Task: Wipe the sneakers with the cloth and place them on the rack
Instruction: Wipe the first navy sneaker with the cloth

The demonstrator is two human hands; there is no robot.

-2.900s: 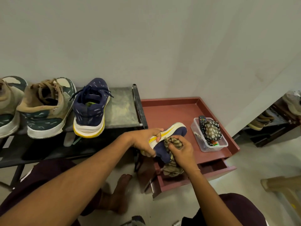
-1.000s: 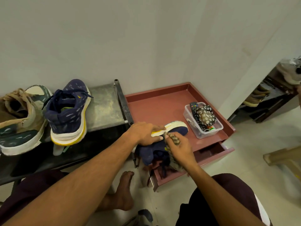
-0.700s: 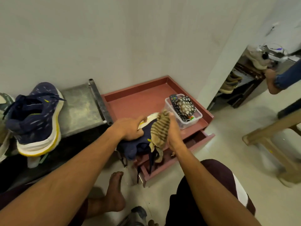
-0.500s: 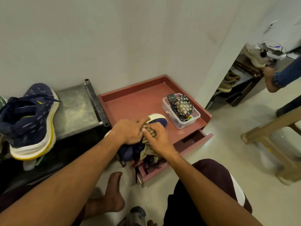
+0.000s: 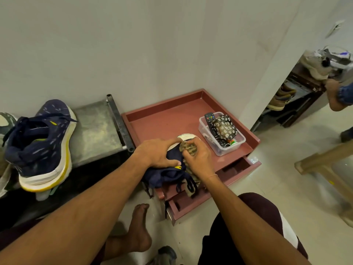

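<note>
I have the left hand (image 5: 158,155) gripping the navy sneaker (image 5: 164,175) at the near edge of the red cabinet top (image 5: 162,119), above the open drawer (image 5: 236,167). The right hand (image 5: 199,162) pinches the striped cloth (image 5: 188,149) against its white toe. At the left, the second sneaker (image 5: 42,146) sits on the rack (image 5: 95,134).

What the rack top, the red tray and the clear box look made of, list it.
Rack top: likely metal, dull grey, mottled sheen.
Red tray: painted wood or laminate perhaps, matte and even.
Clear box: plastic, see-through walls.
</note>
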